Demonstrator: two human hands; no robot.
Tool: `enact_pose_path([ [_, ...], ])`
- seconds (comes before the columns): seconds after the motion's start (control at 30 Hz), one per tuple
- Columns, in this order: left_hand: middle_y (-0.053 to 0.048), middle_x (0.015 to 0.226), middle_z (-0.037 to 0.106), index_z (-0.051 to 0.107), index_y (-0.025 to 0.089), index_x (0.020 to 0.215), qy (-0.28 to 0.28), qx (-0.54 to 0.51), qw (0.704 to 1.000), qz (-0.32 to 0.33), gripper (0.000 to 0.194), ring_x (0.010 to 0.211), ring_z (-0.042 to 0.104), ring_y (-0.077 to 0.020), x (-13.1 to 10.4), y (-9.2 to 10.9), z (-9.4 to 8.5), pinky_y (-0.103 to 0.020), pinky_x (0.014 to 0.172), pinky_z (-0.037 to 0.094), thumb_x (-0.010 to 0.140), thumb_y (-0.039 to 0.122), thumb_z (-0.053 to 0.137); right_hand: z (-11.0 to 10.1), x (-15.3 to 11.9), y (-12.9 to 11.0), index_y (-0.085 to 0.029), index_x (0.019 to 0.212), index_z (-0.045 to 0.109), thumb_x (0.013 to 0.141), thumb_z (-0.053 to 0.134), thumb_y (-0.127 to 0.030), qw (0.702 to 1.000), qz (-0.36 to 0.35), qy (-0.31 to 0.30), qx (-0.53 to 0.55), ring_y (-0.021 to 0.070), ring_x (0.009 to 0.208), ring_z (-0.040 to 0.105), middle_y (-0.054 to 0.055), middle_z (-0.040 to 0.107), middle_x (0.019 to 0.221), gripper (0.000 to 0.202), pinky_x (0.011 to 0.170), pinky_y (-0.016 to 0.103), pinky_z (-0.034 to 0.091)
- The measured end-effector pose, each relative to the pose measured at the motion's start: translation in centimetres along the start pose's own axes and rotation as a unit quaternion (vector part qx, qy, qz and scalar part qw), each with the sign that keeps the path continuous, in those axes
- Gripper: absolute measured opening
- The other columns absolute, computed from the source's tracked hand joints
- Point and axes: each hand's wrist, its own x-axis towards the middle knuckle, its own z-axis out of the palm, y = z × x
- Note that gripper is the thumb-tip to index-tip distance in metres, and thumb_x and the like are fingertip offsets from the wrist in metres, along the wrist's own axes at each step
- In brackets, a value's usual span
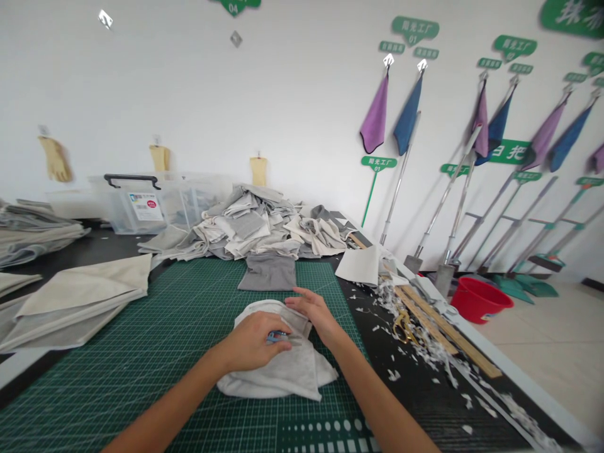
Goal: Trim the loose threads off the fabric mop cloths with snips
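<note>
Pinched between thumb and fingers of the left hand point(259, 340): a small blue-handled tool point(274, 336), apparently thread snips, with its slim end lying crosswise and pointing rightward, toward the right hand's side. Directly below that grip, on the green cutting mat point(189, 314), light grey cloth point(278, 377) in loose layers, with a curved white edge point(259, 304) beyond the left knuckles. Nearer to the far right part of that edge, the right hand point(314, 313), with fingers bent and slightly apart — impossible to say whether pinching fabric or merely touching. Just past the white edge, a dark grey cloth point(267, 274); farther off, a heap of cloths point(250, 220). Right of the mat, gold-handled scissors point(402, 324) among white scraps point(393, 375), beside wooden strips point(453, 331).
</note>
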Motion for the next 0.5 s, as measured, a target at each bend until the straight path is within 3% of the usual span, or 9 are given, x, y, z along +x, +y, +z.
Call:
enact_pose_path([
  [0.2,0.000,0.085,0.070,0.071,0.023,0.095,-0.049,-0.037,0.998,0.022,0.019,0.077,0.061,-0.0154,-0.6,1.5,0.2,-0.025,0.074,0.042,0.086,0.036,0.060,0.2,-0.2,-0.3,-0.016,0.108,0.061,0.061,0.070,-0.021,1.000,-0.002,0.002,-0.004,0.0216,0.089,0.069,0.007,0.075,0.090,0.048,0.096,0.039,0.045],
  [0.37,-0.001,0.088,0.070,0.070,0.022,0.096,-0.034,0.005,0.999,0.008,0.018,0.083,0.062,-0.0180,-0.7,1.4,0.3,-0.027,0.077,0.041,0.086,0.034,0.060,0.5,-0.4,-0.7,-0.016,0.109,0.060,0.060,0.070,-0.022,1.000,0.007,0.011,-0.001,0.0220,0.089,0.069,0.007,0.075,0.089,0.050,0.096,0.040,0.045],
  [0.5,0.001,0.089,0.070,0.069,0.023,0.095,-0.034,-0.022,0.999,0.020,0.016,0.083,0.062,-0.0159,-0.8,1.4,0.2,-0.026,0.079,0.041,0.087,0.032,0.060,0.5,-0.4,-0.7,-0.016,0.108,0.060,0.059,0.070,-0.021,1.000,0.006,0.010,0.005,0.0217,0.088,0.069,0.007,0.075,0.088,0.051,0.095,0.040,0.045],
])
